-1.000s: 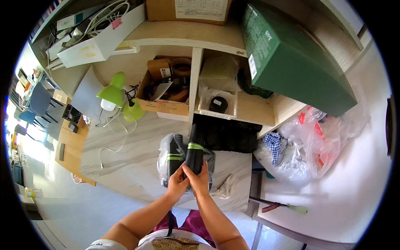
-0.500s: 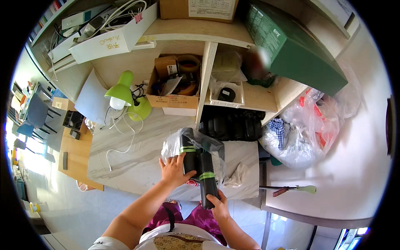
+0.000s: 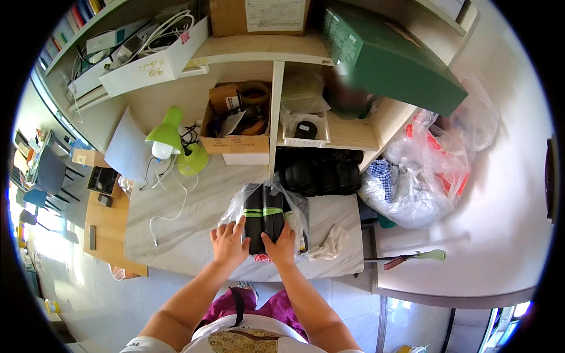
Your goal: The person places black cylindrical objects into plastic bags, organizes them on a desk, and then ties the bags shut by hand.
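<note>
So there are two black bundles [image 3: 272, 223] with green bands [image 3: 253, 213] sitting side by side on the marbled surface [image 3: 176, 235], with a clear plastic bag [image 3: 299, 206] around them; can't tell how far inside they are. Left hand [image 3: 229, 246] is spread wide, fingertips at the left bundle's edge; right hand [image 3: 280, 247] has its thumb and fingers spread at the near end of the right one, can't tell if it's actually gripping. Step looks like lining the pair up; the next move probably calls for even pressure from both sides without snagging the plastic. Crumpled white cloth [image 3: 331, 243] lies just to the right; green lamp [image 3: 168, 134] stands farther off, back left.
</note>
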The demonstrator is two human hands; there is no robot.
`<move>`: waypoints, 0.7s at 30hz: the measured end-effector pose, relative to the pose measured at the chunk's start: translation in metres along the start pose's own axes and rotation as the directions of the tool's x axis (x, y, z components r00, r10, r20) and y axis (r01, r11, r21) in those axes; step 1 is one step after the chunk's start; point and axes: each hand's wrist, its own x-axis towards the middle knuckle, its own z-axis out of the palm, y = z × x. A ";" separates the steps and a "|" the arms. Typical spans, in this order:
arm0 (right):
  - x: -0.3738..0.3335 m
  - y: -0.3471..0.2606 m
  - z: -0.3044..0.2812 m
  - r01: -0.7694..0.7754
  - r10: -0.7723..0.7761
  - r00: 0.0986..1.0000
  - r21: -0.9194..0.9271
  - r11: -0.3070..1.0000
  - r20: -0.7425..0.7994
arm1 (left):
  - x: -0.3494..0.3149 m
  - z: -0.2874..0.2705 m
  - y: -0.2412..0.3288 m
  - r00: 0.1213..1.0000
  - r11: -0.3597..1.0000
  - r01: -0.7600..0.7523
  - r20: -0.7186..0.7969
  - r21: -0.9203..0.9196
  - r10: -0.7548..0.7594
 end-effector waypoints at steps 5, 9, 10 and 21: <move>-0.012 -0.003 -0.012 0.184 -0.197 0.978 -0.162 0.969 -0.065 | -0.004 0.021 0.018 0.975 0.972 -0.218 -0.029 0.083 0.221; 0.014 -0.008 -0.046 0.165 -0.162 0.986 0.081 0.983 -0.046 | 0.003 0.014 0.041 0.977 0.973 -0.210 -0.008 0.095 0.212; 0.028 -0.009 -0.058 0.088 -0.093 0.996 0.229 0.969 0.010 | 0.009 0.008 0.050 0.977 0.973 -0.212 0.007 0.096 0.212; 0.259 0.070 -0.084 -0.152 0.512 0.858 0.926 0.346 -0.051 | 0.139 0.073 0.139 0.954 0.656 -0.293 -0.171 -0.696 0.245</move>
